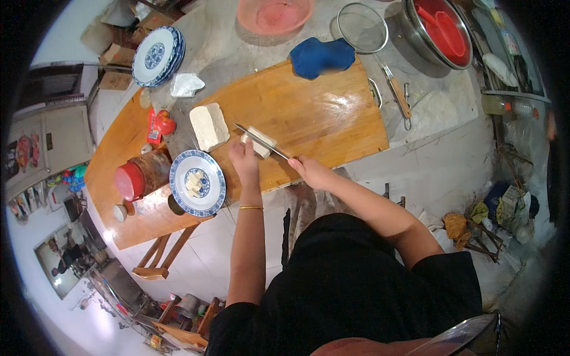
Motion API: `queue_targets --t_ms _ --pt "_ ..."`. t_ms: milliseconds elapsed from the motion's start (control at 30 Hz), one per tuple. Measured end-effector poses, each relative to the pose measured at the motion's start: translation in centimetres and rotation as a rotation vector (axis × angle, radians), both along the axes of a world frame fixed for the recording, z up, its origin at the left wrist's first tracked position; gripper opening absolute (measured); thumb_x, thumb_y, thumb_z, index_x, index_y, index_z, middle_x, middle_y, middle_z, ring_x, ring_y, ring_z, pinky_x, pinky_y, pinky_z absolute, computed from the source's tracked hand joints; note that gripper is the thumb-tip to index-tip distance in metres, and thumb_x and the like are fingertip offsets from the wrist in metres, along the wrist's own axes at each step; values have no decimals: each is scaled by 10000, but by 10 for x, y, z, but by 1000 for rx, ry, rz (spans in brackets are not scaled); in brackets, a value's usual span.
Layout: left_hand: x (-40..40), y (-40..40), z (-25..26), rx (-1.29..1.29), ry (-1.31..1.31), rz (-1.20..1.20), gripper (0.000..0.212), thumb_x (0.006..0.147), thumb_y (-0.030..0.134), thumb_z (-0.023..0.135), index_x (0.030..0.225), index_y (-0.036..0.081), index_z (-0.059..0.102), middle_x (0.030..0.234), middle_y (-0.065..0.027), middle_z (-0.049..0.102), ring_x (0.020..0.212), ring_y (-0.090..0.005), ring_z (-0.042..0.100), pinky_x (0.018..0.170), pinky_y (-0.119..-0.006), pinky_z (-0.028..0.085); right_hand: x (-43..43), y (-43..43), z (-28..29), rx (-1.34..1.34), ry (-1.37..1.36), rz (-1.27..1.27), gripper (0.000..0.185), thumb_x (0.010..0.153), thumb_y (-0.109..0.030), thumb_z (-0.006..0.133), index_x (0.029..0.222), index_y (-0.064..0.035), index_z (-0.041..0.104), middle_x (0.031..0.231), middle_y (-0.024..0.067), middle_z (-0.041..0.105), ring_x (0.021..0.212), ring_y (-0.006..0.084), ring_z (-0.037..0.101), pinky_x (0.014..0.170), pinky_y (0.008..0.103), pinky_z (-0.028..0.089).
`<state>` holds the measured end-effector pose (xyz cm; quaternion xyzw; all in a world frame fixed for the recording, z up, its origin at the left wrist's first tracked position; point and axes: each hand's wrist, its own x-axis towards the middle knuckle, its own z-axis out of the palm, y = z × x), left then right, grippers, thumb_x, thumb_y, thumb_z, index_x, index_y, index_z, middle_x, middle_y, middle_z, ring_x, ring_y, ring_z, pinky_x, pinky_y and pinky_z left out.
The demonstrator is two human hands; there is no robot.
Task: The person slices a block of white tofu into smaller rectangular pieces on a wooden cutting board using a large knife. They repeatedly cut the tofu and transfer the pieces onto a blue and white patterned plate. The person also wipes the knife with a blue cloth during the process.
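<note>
My right hand (311,171) grips a kitchen knife (268,146). Its narrow blade slants up and left across a small slab of white tofu (262,135) on the wooden board (320,115). The bent fingers of my left hand (244,160) hold the slab's left end, close to the blade, and partly hide it. A larger block of tofu (209,127) stands just beyond my left hand. To the left of that hand is a blue-and-white plate (218,198) with several small tofu cubes (195,184) in its middle.
A blue cloth (323,58) covers the board's far edge. Behind it are a pink basket (276,15), a wire strainer (363,29) and steel bowls (412,33). Left are stacked plates (156,55), a tomato (165,123) and a red-lidded jar (142,175). A wooden-handled utensil (399,95) lies right.
</note>
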<state>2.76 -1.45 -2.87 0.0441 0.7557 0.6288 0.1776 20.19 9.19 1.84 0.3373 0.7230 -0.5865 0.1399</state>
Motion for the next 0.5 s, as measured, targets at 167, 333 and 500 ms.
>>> queue_targets --t_ms 167,333,500 --pt "-44 57 96 -615 996 -597 478 766 181 770 1163 -6 582 1134 -187 619 1005 -367 596 902 -440 456 4 0 -7 16 75 -34 698 997 -560 310 945 84 575 862 301 628 851 459 609 772 490 473" --pt "-90 110 91 -1148 574 -1490 452 685 259 840 1060 67 676 1021 -104 702 977 -293 652 825 -388 500 1 -4 -12 46 108 -7 684 999 -550 310 947 79 573 812 282 633 806 435 623 736 489 481" --pt "-95 145 76 -1396 257 -1761 535 641 291 871 1103 98 685 1064 -102 703 1020 -282 650 826 -380 503 3 2 -1 9 61 -14 686 1001 -550 301 945 79 568 757 259 635 753 421 629 705 481 487"
